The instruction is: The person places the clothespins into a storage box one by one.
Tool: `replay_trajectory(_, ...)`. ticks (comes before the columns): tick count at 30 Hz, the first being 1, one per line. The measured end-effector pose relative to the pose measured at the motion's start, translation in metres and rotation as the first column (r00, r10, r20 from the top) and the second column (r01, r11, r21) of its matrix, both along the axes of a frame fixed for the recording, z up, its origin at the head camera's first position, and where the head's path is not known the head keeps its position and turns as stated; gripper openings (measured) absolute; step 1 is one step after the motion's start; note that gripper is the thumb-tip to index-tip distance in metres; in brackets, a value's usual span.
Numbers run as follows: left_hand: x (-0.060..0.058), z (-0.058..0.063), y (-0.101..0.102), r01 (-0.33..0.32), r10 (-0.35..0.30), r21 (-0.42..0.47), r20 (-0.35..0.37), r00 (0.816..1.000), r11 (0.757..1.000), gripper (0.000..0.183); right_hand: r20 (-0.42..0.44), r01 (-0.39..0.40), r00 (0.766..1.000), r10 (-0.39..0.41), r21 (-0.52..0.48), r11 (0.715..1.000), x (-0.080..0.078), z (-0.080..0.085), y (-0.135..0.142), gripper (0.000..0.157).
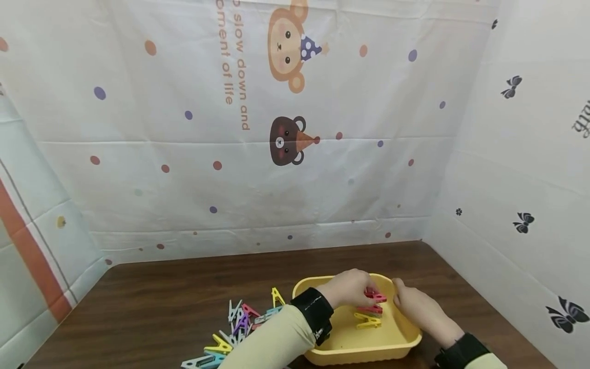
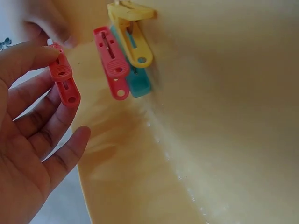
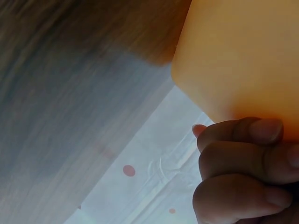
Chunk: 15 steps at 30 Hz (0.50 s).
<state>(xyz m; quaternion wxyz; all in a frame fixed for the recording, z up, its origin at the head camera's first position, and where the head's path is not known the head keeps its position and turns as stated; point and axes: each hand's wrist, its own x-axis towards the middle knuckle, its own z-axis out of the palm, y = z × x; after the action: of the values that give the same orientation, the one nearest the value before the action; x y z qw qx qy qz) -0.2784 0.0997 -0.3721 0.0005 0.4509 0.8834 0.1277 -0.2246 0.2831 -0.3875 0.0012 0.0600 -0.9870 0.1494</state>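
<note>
My left hand [image 1: 348, 288] is over the yellow plastic basket [image 1: 341, 353], pinching a red clothespin [image 2: 63, 77] between thumb and fingers. Close to it inside the basket are another red clothespin [image 2: 111, 58], a yellow clothespin [image 2: 135, 42] and a teal clothespin [image 2: 139, 83], side by side and partly overlapping. My right hand [image 1: 417, 305] grips the basket's right wall at the rim. In the right wrist view, the curled fingers [image 3: 238, 156] lie along the outer side of the wall.
Left of the basket, several clothespins in purple, grey, blue, red and yellow lie in a loose pile [image 1: 239, 325], partly hidden by the left sleeve [image 1: 272, 341]. Everything stands on a dark wooden table [image 1: 152, 302], with printed white sheets [image 1: 230, 189] hanging behind and beside it.
</note>
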Motion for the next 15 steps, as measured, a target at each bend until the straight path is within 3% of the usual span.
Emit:
replay_trajectory(5,0.006,-0.003,0.001,0.022,-0.022,-0.019,0.023,1.000,1.000,0.019,-0.021,-0.005,1.000,0.005,-0.003,1.000,0.002,-0.003,0.001,0.043)
replay_trajectory(15,0.014,-0.005,0.002,0.021,-0.024,-0.075,-0.036,0.999,0.997,0.017,-0.067,-0.013,0.998,0.012,-0.006,1.000,0.007,-0.006,0.001,0.041)
